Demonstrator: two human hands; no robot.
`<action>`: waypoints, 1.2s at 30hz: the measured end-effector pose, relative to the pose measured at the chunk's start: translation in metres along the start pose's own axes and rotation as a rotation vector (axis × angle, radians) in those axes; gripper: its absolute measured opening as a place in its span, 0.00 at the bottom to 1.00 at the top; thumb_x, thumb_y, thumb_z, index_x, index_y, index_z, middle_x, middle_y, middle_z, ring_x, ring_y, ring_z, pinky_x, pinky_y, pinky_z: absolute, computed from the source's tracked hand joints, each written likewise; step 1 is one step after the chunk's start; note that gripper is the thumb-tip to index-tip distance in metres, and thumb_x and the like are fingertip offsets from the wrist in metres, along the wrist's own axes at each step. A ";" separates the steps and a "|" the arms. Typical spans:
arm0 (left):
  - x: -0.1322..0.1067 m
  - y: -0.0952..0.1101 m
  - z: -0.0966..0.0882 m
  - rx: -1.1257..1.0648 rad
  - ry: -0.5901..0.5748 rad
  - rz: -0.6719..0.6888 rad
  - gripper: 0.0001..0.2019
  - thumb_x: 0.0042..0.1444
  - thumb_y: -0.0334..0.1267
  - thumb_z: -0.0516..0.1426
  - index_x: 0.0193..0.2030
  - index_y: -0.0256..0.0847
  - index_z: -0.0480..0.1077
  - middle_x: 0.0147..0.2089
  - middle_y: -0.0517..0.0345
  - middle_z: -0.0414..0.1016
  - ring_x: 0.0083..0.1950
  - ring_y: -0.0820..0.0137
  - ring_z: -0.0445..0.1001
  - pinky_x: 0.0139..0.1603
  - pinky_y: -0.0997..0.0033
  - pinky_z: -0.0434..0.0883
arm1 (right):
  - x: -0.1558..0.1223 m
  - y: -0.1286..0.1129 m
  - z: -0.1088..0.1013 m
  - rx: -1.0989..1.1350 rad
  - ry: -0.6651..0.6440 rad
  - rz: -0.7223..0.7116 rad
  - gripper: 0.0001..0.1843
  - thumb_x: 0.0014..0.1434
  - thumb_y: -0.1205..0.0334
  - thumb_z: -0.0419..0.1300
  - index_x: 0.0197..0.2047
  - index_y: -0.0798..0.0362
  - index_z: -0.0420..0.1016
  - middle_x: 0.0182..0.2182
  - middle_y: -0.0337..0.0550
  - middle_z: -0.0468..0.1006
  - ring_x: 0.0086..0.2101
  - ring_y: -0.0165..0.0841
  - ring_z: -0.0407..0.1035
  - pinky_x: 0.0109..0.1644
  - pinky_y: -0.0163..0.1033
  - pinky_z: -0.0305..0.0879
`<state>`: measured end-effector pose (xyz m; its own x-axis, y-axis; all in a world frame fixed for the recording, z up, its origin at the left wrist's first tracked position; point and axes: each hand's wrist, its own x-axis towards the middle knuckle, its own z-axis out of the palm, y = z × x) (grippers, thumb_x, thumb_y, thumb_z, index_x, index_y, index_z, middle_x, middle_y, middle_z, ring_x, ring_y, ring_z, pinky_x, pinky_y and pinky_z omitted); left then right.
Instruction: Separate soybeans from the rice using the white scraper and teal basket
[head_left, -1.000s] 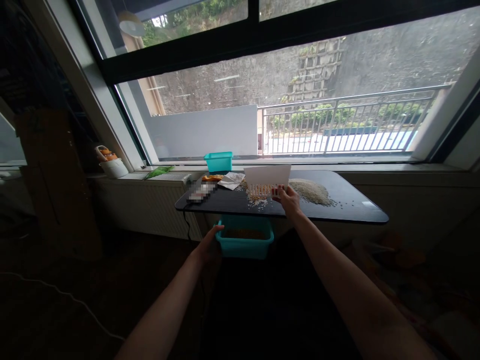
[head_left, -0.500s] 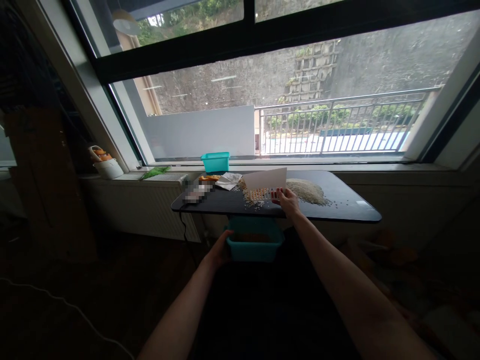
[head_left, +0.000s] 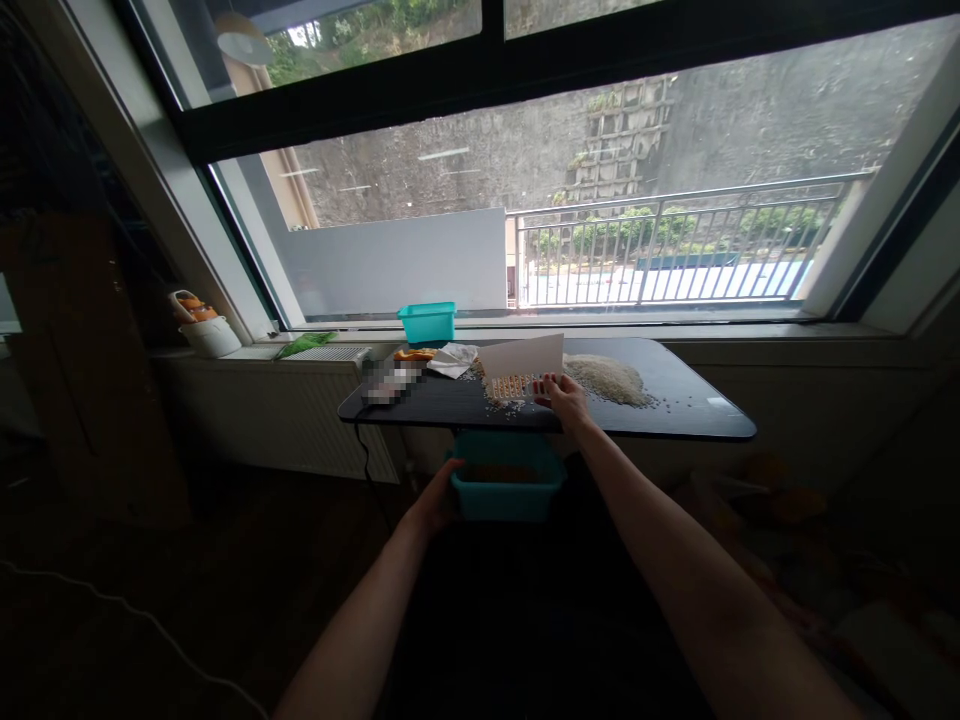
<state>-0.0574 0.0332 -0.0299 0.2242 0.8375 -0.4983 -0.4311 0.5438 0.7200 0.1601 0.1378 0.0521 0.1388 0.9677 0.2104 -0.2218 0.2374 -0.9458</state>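
Both of my hands have something in their grip. Nearest me, below the front edge of the surface [head_left: 667, 418], my left hand [head_left: 437, 502] clasps the left side of a turquoise plastic tub [head_left: 507, 502], thumb at the rim and the other fingers mostly lost in shadow. Dim brownish contents [head_left: 499, 473] lie inside it, too dark for me to name.

Above and beyond the tub, my right hand [head_left: 568, 402] pinches a slotted white card [head_left: 523, 357] by its lower right corner, the fingers closed on it. I have it tilted over the surface, with yellowish grains [head_left: 504, 407] showing through the slots and pale bits strewn just in front; whether its lower edge touches down, I can't tell. Just right of the card spreads a heap of pale grain [head_left: 611, 380], a few specks scattered off its right side.

To the left of the card lies crumpled white paper [head_left: 452, 361], then an orange-brown item [head_left: 415, 355] behind a pixelated object [head_left: 394, 383]. A black cord [head_left: 364, 455] hangs off that end. Farther back, a smaller turquoise tub [head_left: 427, 322] stands by the window, and outside I see a metal railing [head_left: 652, 255] before a rough grey wall [head_left: 757, 130].
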 end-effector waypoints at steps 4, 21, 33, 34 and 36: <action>-0.001 0.000 -0.001 -0.004 -0.011 0.003 0.20 0.49 0.48 0.53 0.47 0.41 0.67 0.37 0.52 0.75 0.36 0.62 0.74 0.36 0.64 0.71 | -0.002 -0.004 -0.004 -0.012 -0.014 0.050 0.06 0.51 0.61 0.59 0.29 0.54 0.69 0.26 0.37 0.73 0.29 0.28 0.72 0.26 0.31 0.72; -0.002 0.000 -0.001 0.038 0.014 0.014 0.20 0.50 0.49 0.52 0.47 0.41 0.67 0.36 0.53 0.75 0.37 0.63 0.74 0.35 0.67 0.71 | -0.005 -0.004 -0.011 -0.035 0.008 0.050 0.08 0.50 0.59 0.61 0.28 0.54 0.68 0.26 0.38 0.74 0.29 0.28 0.71 0.24 0.29 0.71; 0.001 -0.001 -0.001 0.031 0.000 0.005 0.20 0.50 0.48 0.52 0.47 0.41 0.67 0.36 0.54 0.75 0.37 0.63 0.74 0.36 0.65 0.71 | -0.005 -0.004 -0.011 -0.046 -0.020 0.027 0.09 0.50 0.57 0.61 0.28 0.54 0.69 0.26 0.38 0.74 0.31 0.29 0.72 0.27 0.31 0.72; 0.001 -0.001 -0.001 0.029 -0.002 0.008 0.20 0.50 0.48 0.52 0.47 0.41 0.67 0.36 0.54 0.75 0.37 0.63 0.74 0.36 0.65 0.71 | -0.005 -0.004 -0.010 -0.038 -0.018 0.014 0.09 0.50 0.56 0.61 0.29 0.54 0.68 0.26 0.38 0.74 0.31 0.29 0.72 0.27 0.31 0.72; 0.000 -0.001 -0.001 0.031 -0.003 0.011 0.20 0.50 0.48 0.52 0.47 0.41 0.67 0.37 0.53 0.75 0.38 0.63 0.74 0.36 0.65 0.71 | -0.004 -0.002 -0.007 -0.016 -0.020 -0.005 0.11 0.49 0.55 0.61 0.29 0.53 0.68 0.27 0.37 0.73 0.31 0.29 0.72 0.28 0.31 0.72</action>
<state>-0.0580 0.0329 -0.0315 0.2225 0.8438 -0.4883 -0.4062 0.5356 0.7403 0.1672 0.1329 0.0517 0.1207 0.9680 0.2200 -0.2052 0.2412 -0.9485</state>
